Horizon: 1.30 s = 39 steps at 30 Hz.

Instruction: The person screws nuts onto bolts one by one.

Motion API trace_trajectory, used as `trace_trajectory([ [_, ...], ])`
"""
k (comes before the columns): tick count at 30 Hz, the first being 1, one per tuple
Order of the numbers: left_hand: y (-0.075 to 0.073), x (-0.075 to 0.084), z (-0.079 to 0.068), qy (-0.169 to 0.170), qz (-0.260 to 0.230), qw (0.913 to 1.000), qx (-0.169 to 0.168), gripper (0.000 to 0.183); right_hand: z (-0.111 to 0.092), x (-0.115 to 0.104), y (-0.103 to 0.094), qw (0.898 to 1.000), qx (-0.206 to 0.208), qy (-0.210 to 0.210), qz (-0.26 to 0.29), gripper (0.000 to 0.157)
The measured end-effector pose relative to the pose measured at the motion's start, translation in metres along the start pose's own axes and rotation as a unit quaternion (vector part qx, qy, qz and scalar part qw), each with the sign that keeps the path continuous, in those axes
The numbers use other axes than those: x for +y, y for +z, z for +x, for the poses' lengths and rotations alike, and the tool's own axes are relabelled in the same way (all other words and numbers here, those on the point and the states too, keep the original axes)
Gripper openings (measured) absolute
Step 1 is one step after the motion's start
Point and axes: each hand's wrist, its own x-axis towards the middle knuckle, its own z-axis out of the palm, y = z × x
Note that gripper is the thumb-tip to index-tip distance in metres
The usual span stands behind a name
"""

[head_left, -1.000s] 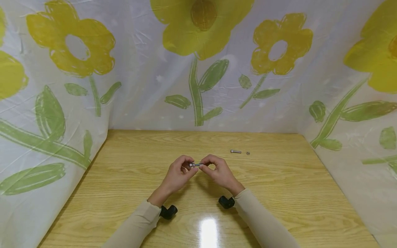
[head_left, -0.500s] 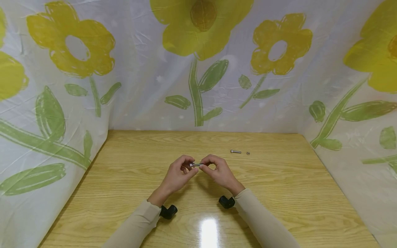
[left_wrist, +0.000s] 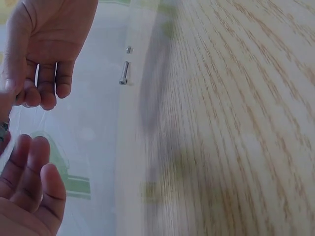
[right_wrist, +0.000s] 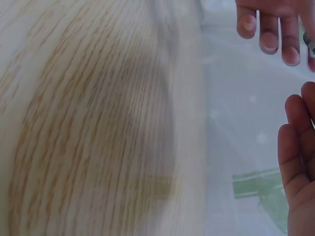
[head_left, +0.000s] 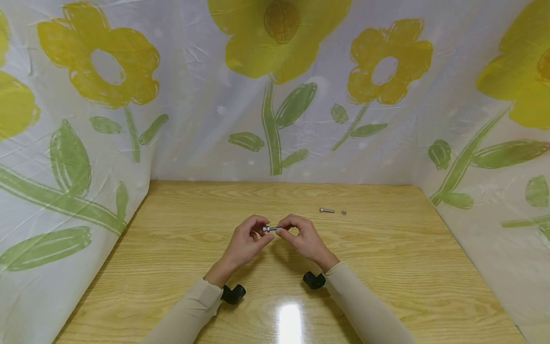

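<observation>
In the head view a silver bolt lies level between the two hands, with a nut on it close to its head. My right hand pinches the threaded end between thumb and forefinger. The thumb and fingers of my left hand curl round the head and nut end. Both hands are raised above the table. The left wrist view catches only a bit of the bolt at its left edge; in the right wrist view a small metal part shows at the right edge.
A second bolt and a loose nut lie on the wooden table behind the right hand. Black wrist-worn devices hang beneath both forearms. A flower-printed cloth encloses the back and sides.
Both hands stay in almost the same place. The bolt's head end looks blurred half a second ago and sharper now, with the nut's outline clearer.
</observation>
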Motion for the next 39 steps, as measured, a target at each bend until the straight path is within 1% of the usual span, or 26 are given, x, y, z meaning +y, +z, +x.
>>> trace_trajectory([
  [3, -0.0008, 0.0011, 0.0006, 0.014, 0.003, 0.9999, 0.0, 0.016, 0.0001, -0.0002, 0.0002, 1.0, 0.001, 0.0, -0.002, 0.007],
  [5, -0.0011, 0.0006, 0.0009, 0.015, 0.011, 0.9998, -0.001, 0.012, 0.0002, -0.0002, 0.0003, 1.0, 0.001, -0.001, -0.002, 0.008],
  [9, -0.0016, -0.0009, 0.0005, -0.002, 0.024, 0.9997, -0.002, 0.005, 0.0005, 0.0001, 0.0004, 1.0, 0.001, -0.003, 0.001, 0.007],
  [14, -0.0022, -0.0025, -0.0003, -0.02, 0.025, 0.9994, -0.013, 0.014, 0.0008, 0.0003, 0.0004, 1.0, 0.0, 0.002, 0.003, 0.007],
  [16, -0.0023, -0.003, -0.0003, -0.015, 0.019, 0.9996, -0.015, 0.017, 0.0006, 0.0002, 0.0003, 1.0, -0.001, 0.006, 0.002, 0.007],
  [19, -0.0024, -0.0037, 0.0003, 0.002, 0.012, 0.9998, -0.013, 0.02, 0.0005, 0.0, 0.0003, 1.0, 0.0, 0.007, -0.001, 0.008],
  [22, -0.0017, -0.004, 0.0009, 0.016, 0.012, 0.9998, -0.006, 0.014, 0.0007, -0.0001, 0.0003, 1.0, 0.0, 0.007, 0.0, 0.01],
  [24, -0.0014, -0.0041, 0.0009, 0.01, 0.013, 0.9999, -0.003, 0.009, 0.0007, -0.0002, 0.0004, 1.0, 0.0, 0.007, 0.001, 0.009],
  [26, -0.0012, -0.0033, 0.0002, -0.004, 0.017, 0.9999, -0.001, 0.007, 0.0007, -0.0002, 0.0004, 1.0, 0.0, 0.008, 0.003, 0.008],
  [28, -0.0019, -0.0025, -0.0005, -0.019, 0.019, 0.9996, -0.004, 0.009, 0.0006, -0.0002, 0.0003, 1.0, -0.001, 0.008, 0.004, 0.007],
  [30, -0.0021, -0.0022, -0.0009, -0.025, 0.02, 0.9995, -0.008, 0.013, 0.0004, -0.0004, 0.0002, 1.0, -0.003, 0.007, 0.005, 0.007],
  [32, -0.0027, -0.002, -0.0009, -0.018, 0.019, 0.9996, -0.01, 0.016, 0.0001, -0.0006, 0.0002, 1.0, -0.004, 0.005, 0.005, 0.007],
  [35, -0.003, -0.0021, -0.0004, 0.007, 0.013, 0.9999, -0.009, 0.021, 0.0, -0.0008, 0.0003, 1.0, -0.005, 0.004, 0.003, 0.008],
  [37, -0.0034, -0.0015, -0.0001, 0.021, 0.015, 0.9997, -0.007, 0.018, 0.0, -0.0007, 0.0004, 1.0, -0.005, 0.004, 0.001, 0.009],
  [39, -0.0034, -0.0015, 0.0, 0.02, 0.017, 0.9996, -0.007, 0.013, 0.0, -0.0009, 0.0004, 1.0, -0.006, 0.004, 0.0, 0.01],
])
